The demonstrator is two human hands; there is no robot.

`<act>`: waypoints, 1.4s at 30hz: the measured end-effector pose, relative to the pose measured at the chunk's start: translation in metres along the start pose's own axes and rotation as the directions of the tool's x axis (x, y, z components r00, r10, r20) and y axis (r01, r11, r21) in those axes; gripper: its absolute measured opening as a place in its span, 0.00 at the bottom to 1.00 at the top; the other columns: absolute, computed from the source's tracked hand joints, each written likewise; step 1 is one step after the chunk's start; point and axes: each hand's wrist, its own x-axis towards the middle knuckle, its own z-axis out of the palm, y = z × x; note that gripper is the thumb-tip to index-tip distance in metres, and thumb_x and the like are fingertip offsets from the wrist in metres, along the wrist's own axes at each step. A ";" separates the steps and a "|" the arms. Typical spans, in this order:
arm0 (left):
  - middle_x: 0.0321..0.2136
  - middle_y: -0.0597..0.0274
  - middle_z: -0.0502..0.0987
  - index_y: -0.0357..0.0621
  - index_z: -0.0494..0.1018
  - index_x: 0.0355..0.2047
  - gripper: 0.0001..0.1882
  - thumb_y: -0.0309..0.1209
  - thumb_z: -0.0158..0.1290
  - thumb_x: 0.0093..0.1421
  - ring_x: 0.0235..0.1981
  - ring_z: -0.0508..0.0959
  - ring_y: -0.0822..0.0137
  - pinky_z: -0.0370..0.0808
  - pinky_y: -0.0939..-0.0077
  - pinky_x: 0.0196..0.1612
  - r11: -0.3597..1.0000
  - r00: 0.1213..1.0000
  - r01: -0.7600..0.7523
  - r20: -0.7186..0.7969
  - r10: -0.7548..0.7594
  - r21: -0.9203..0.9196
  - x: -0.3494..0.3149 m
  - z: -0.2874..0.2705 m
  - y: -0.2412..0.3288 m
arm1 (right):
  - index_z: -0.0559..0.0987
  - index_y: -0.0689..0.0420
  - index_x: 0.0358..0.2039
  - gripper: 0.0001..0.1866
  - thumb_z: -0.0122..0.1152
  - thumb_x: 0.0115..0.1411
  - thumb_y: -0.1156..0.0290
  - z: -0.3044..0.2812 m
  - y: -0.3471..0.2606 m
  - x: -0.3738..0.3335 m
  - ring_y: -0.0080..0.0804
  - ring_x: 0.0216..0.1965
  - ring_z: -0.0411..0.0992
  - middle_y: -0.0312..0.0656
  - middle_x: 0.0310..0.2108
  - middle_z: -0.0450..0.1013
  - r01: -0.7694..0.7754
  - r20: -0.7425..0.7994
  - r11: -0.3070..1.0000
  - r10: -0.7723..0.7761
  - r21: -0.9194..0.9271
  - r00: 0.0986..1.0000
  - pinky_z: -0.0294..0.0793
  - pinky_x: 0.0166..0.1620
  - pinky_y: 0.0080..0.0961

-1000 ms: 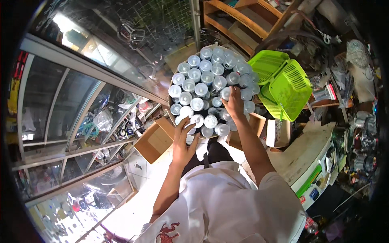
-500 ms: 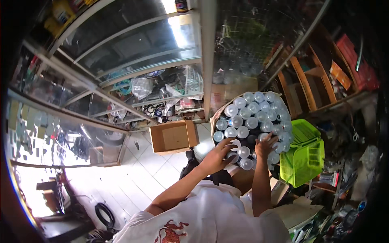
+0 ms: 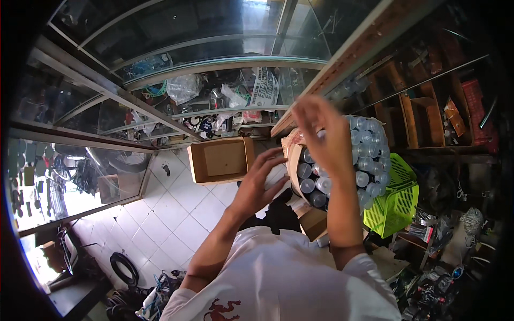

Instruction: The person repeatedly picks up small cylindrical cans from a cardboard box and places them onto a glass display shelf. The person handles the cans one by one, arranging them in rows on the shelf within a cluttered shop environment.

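A large carton (image 3: pixel 293 166) stands ahead of me, packed with several upright bottles (image 3: pixel 369 150) with clear, rounded caps. My left hand (image 3: pixel 257 184) hovers just left of the carton, fingers curved and apart, with nothing visible in it. Above the carton's far left part, my right hand (image 3: pixel 325 142) is raised and slightly blurred; its fingers stretch upward and no held object shows. The right hand and forearm hide some of the bottles. To the left, an open brown cardboard box (image 3: pixel 220 181) rests on the tiled floor, nothing visible inside it.
A bright green plastic basket (image 3: pixel 395 211) adjoins the carton's right side. Glass-fronted cabinets (image 3: pixel 214 115) full of parts line the far side. Wooden shelves (image 3: pixel 399 120) stand far right. A black tyre (image 3: pixel 124 269) lies at the lower left; clutter (image 3: pixel 439 289) fills the lower right.
Both hands have left the bottle tops. My left hand has shifted left past the carton's edge; the right has moved up and to the left. The whole view has also shifted somewhat.
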 end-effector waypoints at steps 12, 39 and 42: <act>0.57 0.50 0.75 0.40 0.76 0.51 0.21 0.21 0.65 0.57 0.55 0.79 0.56 0.80 0.67 0.53 0.975 0.973 0.147 -0.201 -0.112 0.167 -0.023 -0.123 -0.052 | 0.78 0.53 0.53 0.21 0.62 0.64 0.57 0.047 -0.026 0.443 0.47 0.57 0.73 0.49 0.54 0.76 -0.049 -0.381 0.803 -0.227 -0.594 0.896 0.70 0.63 0.42; 0.69 0.47 0.61 0.39 0.56 0.71 0.42 0.23 0.63 0.60 0.68 0.64 0.49 0.61 0.50 0.68 0.920 0.894 -0.241 -0.298 0.334 0.308 0.043 -0.057 0.013 | 0.68 0.66 0.57 0.35 0.73 0.49 0.73 -0.009 -0.060 0.029 0.56 0.47 0.77 0.54 0.53 0.63 0.336 -0.203 0.889 -0.408 -0.310 0.890 0.83 0.45 0.43; 0.67 0.42 0.62 0.36 0.58 0.70 0.42 0.29 0.65 0.58 0.68 0.64 0.46 0.61 0.50 0.68 0.830 0.855 -0.342 -0.220 0.470 0.441 0.047 -0.033 0.006 | 0.72 0.67 0.54 0.36 0.77 0.45 0.70 -0.041 -0.049 -0.048 0.50 0.45 0.78 0.54 0.50 0.67 0.365 -0.293 0.904 -0.419 -0.221 0.860 0.83 0.46 0.38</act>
